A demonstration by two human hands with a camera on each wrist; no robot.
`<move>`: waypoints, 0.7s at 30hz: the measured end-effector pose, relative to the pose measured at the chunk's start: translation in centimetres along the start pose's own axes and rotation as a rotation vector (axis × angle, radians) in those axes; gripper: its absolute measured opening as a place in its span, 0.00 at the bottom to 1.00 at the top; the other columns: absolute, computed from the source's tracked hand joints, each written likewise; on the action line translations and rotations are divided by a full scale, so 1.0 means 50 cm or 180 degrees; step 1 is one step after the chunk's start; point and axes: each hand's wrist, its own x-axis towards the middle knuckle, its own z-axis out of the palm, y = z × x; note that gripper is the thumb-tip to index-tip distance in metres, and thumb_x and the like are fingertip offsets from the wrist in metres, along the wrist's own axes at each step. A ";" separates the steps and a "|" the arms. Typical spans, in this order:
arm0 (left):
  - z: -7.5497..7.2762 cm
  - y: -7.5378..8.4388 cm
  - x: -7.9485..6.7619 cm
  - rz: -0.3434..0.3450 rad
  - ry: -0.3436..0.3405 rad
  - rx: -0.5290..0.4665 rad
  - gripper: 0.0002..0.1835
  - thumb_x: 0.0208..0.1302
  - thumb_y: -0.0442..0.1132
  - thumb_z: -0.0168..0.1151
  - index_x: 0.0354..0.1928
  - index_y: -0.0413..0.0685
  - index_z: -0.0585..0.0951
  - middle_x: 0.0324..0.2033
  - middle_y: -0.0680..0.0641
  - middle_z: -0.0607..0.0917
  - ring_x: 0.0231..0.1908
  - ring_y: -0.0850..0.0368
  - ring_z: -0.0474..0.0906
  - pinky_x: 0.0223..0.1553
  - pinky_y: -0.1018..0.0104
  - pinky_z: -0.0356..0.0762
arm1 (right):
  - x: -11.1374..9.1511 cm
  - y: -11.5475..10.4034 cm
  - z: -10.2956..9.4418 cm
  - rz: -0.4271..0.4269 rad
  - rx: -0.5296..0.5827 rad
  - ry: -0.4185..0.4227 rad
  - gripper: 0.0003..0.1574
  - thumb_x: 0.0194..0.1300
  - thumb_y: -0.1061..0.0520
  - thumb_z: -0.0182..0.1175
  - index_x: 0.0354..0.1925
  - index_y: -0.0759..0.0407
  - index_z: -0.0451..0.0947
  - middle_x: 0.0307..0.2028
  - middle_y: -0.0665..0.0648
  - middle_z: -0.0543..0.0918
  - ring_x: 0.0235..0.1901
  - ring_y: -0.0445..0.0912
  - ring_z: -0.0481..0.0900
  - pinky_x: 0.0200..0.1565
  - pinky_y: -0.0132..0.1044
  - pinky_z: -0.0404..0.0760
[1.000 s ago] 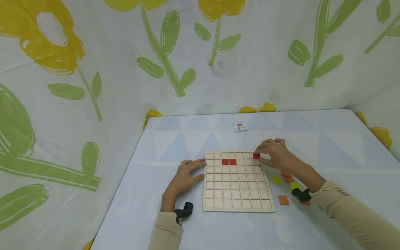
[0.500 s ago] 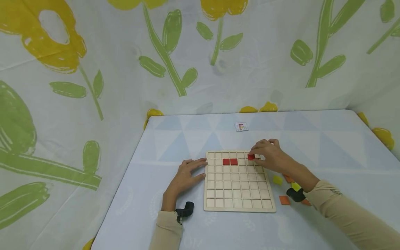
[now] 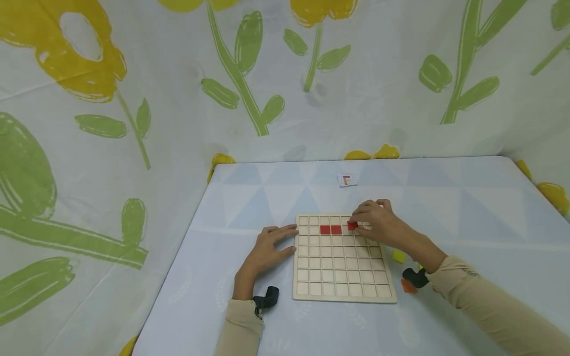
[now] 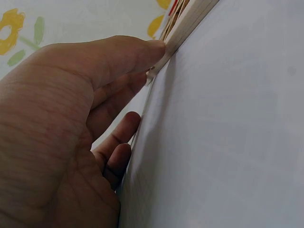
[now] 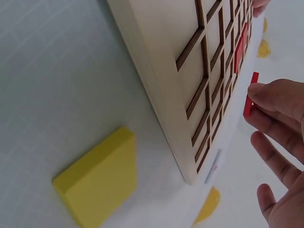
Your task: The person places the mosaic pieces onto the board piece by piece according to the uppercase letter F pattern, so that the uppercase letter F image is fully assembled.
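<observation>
A pale wooden grid board lies on the table, with two red square tiles side by side in its second row. Over the board's upper right, my right hand pinches a third red tile between thumb and fingers; the right wrist view shows it held above the surface on edge. At the left edge of the board rests my left hand, fingers fairly straight. In the left wrist view its thumb touches the board's wooden side.
A small card with a coloured grid pattern lies beyond the board. To the board's right are a yellow tile and an orange tile, with more tiles partly hidden under the right arm. A flowered cloth hangs behind the table.
My right hand has carried the red tile leftward across the board's upper right, toward the two seated tiles. The left hand stays at the board's edge. The view has shifted slightly.
</observation>
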 end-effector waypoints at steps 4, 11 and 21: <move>0.003 -0.004 0.000 0.0001 0.0029 -0.0009 0.24 0.67 0.46 0.67 0.64 0.58 0.80 0.68 0.61 0.72 0.66 0.46 0.62 0.65 0.42 0.58 | 0.004 -0.005 0.006 0.0021 0.0001 -0.0021 0.13 0.53 0.60 0.77 0.40 0.55 0.89 0.41 0.52 0.86 0.49 0.53 0.77 0.53 0.62 0.61; 0.005 -0.007 0.002 0.0018 0.0034 -0.0018 0.24 0.66 0.46 0.67 0.64 0.58 0.80 0.68 0.63 0.72 0.65 0.47 0.62 0.64 0.43 0.59 | 0.010 -0.006 0.015 -0.0025 0.0007 -0.0023 0.12 0.54 0.61 0.76 0.39 0.55 0.89 0.41 0.52 0.86 0.48 0.52 0.77 0.52 0.63 0.62; 0.003 -0.006 0.002 0.0051 0.0043 0.0030 0.24 0.67 0.46 0.67 0.64 0.57 0.80 0.68 0.61 0.73 0.65 0.46 0.63 0.64 0.43 0.59 | 0.015 -0.003 0.031 -0.0106 -0.0013 -0.0043 0.11 0.54 0.61 0.76 0.38 0.55 0.89 0.41 0.53 0.87 0.48 0.52 0.77 0.50 0.62 0.62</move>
